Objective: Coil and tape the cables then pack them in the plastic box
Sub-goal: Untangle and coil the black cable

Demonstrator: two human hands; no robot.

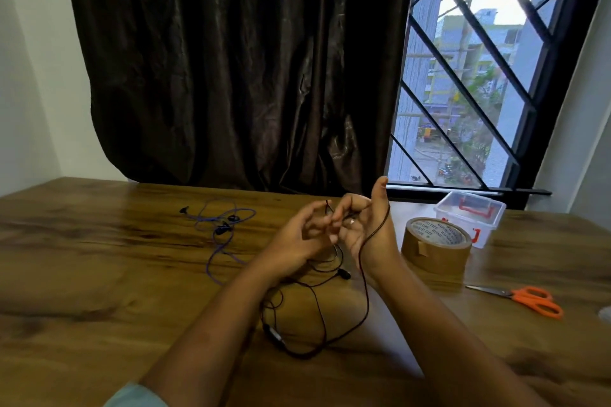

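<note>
A thin dark red earphone cable (365, 294) loops over the wooden table (99, 258) in front of me. One strand runs up around the thumb side of my right hand (367, 231), whose fingers curl on the cable's end. My left hand (297, 238) meets it, fingertips pinching the same cable near the right fingers. A purple earphone cable (220, 231) lies loose and tangled on the table to the left. A roll of brown tape (436, 249) stands right of my hands. Behind it sits the clear plastic box (469, 218) with red latches, its lid on.
Orange-handled scissors (525, 299) lie shut on the table at the right. A dark curtain (231, 59) hangs behind the table, and a barred window (479, 76) is at the back right.
</note>
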